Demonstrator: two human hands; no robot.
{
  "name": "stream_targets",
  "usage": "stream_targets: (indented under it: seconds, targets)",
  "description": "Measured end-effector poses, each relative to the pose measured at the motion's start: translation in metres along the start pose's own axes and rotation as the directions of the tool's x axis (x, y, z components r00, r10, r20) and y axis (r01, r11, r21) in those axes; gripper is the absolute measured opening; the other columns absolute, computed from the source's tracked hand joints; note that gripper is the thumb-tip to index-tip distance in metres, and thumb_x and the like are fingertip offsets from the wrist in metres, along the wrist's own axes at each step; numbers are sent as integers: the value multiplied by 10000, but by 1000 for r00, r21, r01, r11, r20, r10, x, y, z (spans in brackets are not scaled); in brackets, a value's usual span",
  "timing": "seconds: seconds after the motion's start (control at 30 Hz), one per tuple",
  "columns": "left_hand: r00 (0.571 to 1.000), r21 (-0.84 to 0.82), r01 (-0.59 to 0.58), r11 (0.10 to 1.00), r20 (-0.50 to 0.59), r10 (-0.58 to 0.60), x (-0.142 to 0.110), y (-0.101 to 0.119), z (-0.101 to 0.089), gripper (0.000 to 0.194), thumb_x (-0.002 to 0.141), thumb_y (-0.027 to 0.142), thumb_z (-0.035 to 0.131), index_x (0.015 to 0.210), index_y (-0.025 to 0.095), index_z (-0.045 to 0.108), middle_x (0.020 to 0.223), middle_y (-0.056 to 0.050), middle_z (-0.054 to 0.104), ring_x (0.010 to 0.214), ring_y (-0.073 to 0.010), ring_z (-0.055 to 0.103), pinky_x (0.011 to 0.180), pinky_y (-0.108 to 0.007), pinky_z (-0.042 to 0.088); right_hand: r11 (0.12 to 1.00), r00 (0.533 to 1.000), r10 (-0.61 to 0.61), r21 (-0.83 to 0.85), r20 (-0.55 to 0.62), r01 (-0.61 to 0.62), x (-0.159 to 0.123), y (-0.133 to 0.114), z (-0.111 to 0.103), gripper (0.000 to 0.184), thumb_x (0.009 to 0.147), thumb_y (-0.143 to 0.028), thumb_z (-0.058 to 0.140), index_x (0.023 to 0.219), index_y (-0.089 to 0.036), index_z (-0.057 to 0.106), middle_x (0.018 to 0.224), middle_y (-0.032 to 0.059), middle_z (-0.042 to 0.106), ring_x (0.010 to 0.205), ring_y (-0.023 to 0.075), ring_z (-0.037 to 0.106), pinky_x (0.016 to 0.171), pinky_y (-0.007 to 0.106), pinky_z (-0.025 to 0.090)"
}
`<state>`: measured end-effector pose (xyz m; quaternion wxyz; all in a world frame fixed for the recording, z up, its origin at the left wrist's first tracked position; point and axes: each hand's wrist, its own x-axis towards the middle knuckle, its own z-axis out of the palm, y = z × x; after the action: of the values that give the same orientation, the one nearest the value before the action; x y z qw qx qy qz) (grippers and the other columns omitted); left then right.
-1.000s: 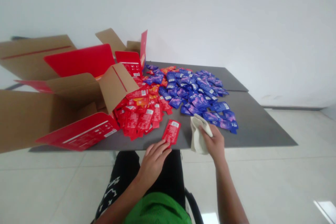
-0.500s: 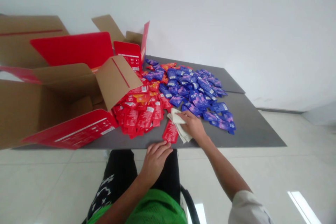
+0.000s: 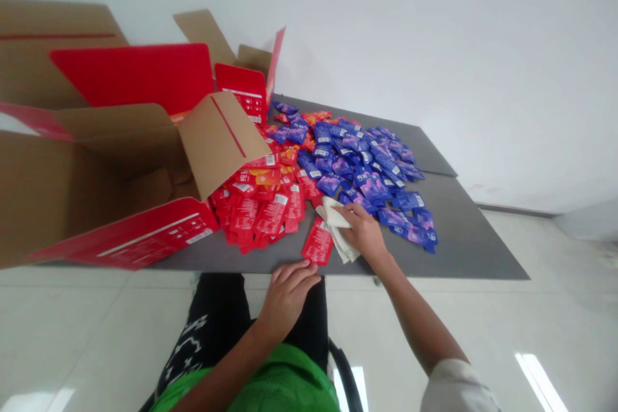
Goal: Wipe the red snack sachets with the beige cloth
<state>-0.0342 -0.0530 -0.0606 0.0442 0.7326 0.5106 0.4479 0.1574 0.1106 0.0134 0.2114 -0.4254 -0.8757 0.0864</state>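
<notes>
A single red packet point(image 3: 317, 243) lies flat at the table's near edge, printed side up. The fingertips of my left hand point(image 3: 284, 296) press on its lower end, with the thumb close beside them, pinning it in place. My right hand point(image 3: 364, 232) grips a folded off-white cloth point(image 3: 344, 246), which rests on the table and overlaps the packet's right side. To the left spreads a pile of red packets point(image 3: 263, 212), some with orange pictures. A heap of blue-purple packets point(image 3: 369, 183) lies beyond my right hand.
A large open red cardboard box point(image 3: 159, 232) tilts towards me on the left, flaps spread. Behind it stands a smaller open red box point(image 3: 244, 87). The grey table point(image 3: 463, 238) stretches to the right, and a white wall point(image 3: 386, 26) rises behind it.
My right hand has swung left with the cloth, from beside the red packet onto its right side, then stays there. My left hand keeps its place at the packet's lower end.
</notes>
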Motion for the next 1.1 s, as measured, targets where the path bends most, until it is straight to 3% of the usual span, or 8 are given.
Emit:
stream_targets:
  seconds: [0.2, 0.43, 0.53, 0.67, 0.8, 0.9, 1.0, 1.1]
  targets:
    - [998, 1, 43, 999, 49, -43, 1, 1, -1, 254, 997, 116, 543, 1086, 261, 732, 1082, -13, 764, 1102, -198, 648, 947, -361, 447, 970, 968, -201, 170, 152, 175, -36, -34, 11, 471, 909, -161, 643, 1352, -319, 658, 1201, 58, 691, 1039, 201, 693, 876, 279, 570]
    - [998, -6, 37, 999, 43, -36, 1, 2, -2, 238, 980, 101, 562, 1060, 245, 734, 1144, -16, 757, 1165, -203, 630, 982, -371, 438, 1000, 1000, 3, 7, 25, -4, 6, -1, -2, 455, 892, -103, 601, 1321, -233, 679, 1159, 98, 682, 994, 229, 691, 867, 313, 570]
    - [998, 7, 33, 999, 54, -33, 2, 3, -2, 242, 975, 99, 564, 1056, 248, 737, 1131, -20, 756, 1146, -206, 631, 973, -368, 443, 992, 996, -85, 92, 21, 83, -13, -19, -6, 502, 901, -108, 590, 1380, -252, 634, 1193, 89, 668, 1038, 215, 682, 898, 300, 559]
    - [997, 27, 52, 998, 51, -53, 1, 3, 0, 244, 980, 122, 568, 1065, 272, 741, 1041, -18, 758, 1062, -218, 637, 924, -376, 444, 964, 959, -232, 168, 161, 205, -34, -39, 6, 479, 903, -136, 634, 1355, -291, 651, 1221, 59, 685, 1033, 191, 695, 879, 265, 563]
    - [997, -5, 55, 998, 61, -55, 0, 3, 0, 225, 974, 107, 581, 1029, 260, 737, 1155, -3, 752, 1157, -217, 618, 980, -384, 420, 999, 995, -43, 37, 94, 39, -5, -11, 9, 486, 877, -94, 628, 1334, -253, 674, 1192, 79, 685, 1012, 209, 696, 876, 281, 567]
    - [996, 0, 60, 998, 61, -60, 1, 4, 0, 220, 967, 102, 591, 1004, 264, 735, 1171, 8, 749, 1163, -214, 617, 985, -385, 419, 1000, 999, -1, -13, 38, 1, 8, 1, 1, 462, 899, -115, 609, 1334, -258, 676, 1171, 81, 685, 1005, 216, 692, 872, 287, 564]
    - [996, 22, 59, 998, 60, -61, 0, 5, 1, 220, 963, 102, 590, 985, 264, 738, 1147, -3, 751, 1148, -222, 619, 976, -389, 425, 992, 996, -88, 98, 32, 85, -12, -19, 0, 519, 916, -133, 593, 1407, -301, 614, 1208, 68, 674, 1069, 208, 676, 914, 293, 555]
    - [995, 59, 68, 996, 62, -72, -1, 5, 2, 219, 962, 118, 588, 960, 272, 744, 1031, -13, 755, 1056, -230, 633, 925, -394, 433, 970, 969, -202, 166, 142, 178, -34, -41, 8, 498, 905, -150, 628, 1378, -302, 637, 1219, 61, 684, 1048, 196, 687, 896, 274, 558]
